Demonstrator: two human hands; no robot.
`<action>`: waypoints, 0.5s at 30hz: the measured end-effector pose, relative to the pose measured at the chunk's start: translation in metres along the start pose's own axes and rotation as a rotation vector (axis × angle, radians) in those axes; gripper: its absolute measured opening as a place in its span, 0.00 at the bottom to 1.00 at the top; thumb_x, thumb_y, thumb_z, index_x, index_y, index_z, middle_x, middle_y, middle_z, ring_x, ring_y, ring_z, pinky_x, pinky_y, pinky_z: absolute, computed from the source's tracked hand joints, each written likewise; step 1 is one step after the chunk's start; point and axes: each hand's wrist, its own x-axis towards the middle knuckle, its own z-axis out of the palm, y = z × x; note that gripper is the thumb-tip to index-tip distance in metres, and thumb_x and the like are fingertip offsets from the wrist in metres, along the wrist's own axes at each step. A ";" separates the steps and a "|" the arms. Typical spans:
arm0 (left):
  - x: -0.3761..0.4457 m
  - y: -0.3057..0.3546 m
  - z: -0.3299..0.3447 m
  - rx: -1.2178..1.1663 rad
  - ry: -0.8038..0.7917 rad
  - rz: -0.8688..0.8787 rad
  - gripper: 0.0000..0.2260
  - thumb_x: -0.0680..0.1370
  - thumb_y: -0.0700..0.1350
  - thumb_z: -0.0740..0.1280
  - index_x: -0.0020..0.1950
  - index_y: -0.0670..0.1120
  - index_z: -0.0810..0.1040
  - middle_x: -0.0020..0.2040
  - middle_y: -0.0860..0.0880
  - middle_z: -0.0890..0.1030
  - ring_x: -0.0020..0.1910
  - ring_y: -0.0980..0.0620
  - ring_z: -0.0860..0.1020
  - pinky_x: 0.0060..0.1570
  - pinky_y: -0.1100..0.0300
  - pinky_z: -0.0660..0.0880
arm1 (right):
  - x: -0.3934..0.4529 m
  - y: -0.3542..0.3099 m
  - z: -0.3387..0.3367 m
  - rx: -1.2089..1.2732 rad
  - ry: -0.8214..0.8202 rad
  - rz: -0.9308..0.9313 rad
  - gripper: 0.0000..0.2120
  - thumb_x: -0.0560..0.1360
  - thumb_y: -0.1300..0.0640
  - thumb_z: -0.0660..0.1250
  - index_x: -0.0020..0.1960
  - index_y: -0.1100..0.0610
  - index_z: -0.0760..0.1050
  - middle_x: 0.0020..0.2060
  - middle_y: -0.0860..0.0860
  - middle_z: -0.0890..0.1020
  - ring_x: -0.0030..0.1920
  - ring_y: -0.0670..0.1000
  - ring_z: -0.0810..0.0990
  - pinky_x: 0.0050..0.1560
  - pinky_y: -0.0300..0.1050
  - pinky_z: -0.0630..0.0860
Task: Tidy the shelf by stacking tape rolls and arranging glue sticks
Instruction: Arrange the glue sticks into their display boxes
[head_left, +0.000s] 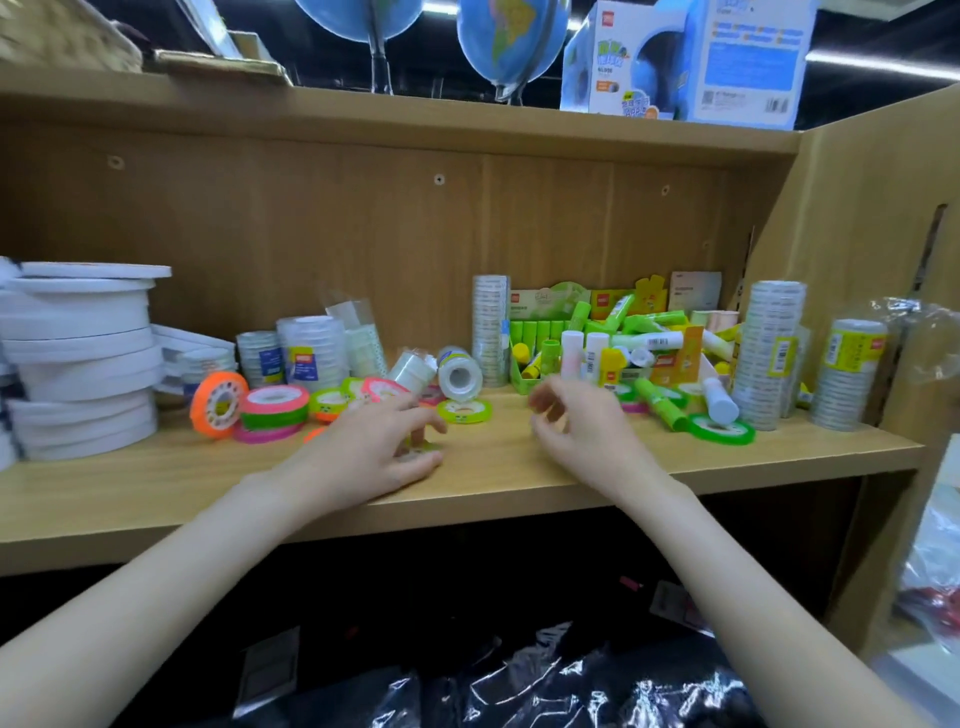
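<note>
Small coloured tape rolls lie scattered along the wooden shelf (519, 467): an orange roll (218, 404) on edge, a pink and green stack (272, 413), a yellow-green roll (465, 411), a green roll (722, 430). My left hand (384, 447) rests on the shelf, its fingers curled over a small yellow-green roll (420, 448). Just above the board hovers my right hand (576, 421), fingers loosely curled and holding nothing. Behind it, green and white glue sticks (649, 343) lie jumbled in and around a green display box (524, 376).
Tall columns of clear tape (491, 330) (769, 353) (849, 374) stand at the back and right. White foam tape rolls (78, 358) are piled at the left. Clear tape packs (311, 353) sit mid-left. The shelf side wall (872, 260) closes the right; globes (511, 41) stand above.
</note>
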 end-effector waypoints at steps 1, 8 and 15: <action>-0.005 -0.007 -0.003 0.022 -0.009 -0.060 0.27 0.69 0.66 0.53 0.57 0.51 0.76 0.46 0.57 0.70 0.37 0.64 0.69 0.46 0.59 0.68 | 0.003 -0.006 0.006 0.019 -0.130 -0.019 0.08 0.74 0.62 0.65 0.53 0.60 0.76 0.49 0.53 0.79 0.48 0.51 0.75 0.54 0.46 0.71; -0.018 -0.024 -0.009 0.102 -0.049 -0.230 0.16 0.76 0.57 0.63 0.61 0.51 0.74 0.58 0.51 0.73 0.59 0.51 0.71 0.57 0.52 0.68 | 0.028 -0.024 0.033 -0.130 -0.433 0.019 0.16 0.78 0.60 0.55 0.62 0.54 0.74 0.62 0.54 0.76 0.64 0.55 0.71 0.65 0.54 0.66; 0.004 0.003 0.001 0.032 0.157 -0.119 0.27 0.70 0.61 0.47 0.56 0.50 0.76 0.53 0.51 0.75 0.56 0.50 0.72 0.52 0.56 0.63 | -0.005 0.008 -0.015 -0.022 -0.153 0.025 0.11 0.76 0.64 0.62 0.57 0.58 0.77 0.55 0.53 0.80 0.57 0.51 0.76 0.54 0.37 0.66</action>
